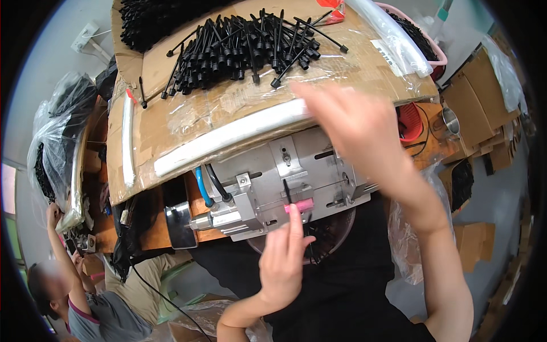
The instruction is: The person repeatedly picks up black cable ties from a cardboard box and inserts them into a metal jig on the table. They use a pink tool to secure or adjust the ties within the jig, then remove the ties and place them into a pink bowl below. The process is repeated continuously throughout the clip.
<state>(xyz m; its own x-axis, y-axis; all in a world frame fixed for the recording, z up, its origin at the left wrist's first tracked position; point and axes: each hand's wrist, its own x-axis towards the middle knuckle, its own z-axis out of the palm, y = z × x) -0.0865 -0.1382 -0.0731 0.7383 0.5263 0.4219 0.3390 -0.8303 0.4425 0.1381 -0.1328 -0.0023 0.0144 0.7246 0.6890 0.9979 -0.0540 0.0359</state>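
Pink block [299,206] wants a steady left hand [280,264] imo; can't tell either grip, and right hand [358,126] at its one o'clock is blurry.

Right hand [358,128] is pure smear over the cardboard's [151,131] near edge, so no clue if its fingers hold anything. Black heap [165,23] toward the cardboard's far left corner gets chopped by the top of the shot. Cardboard hides most of the worktop [447,149]; left hand [283,259] and machine [246,205] partly cover the bowl [348,229].
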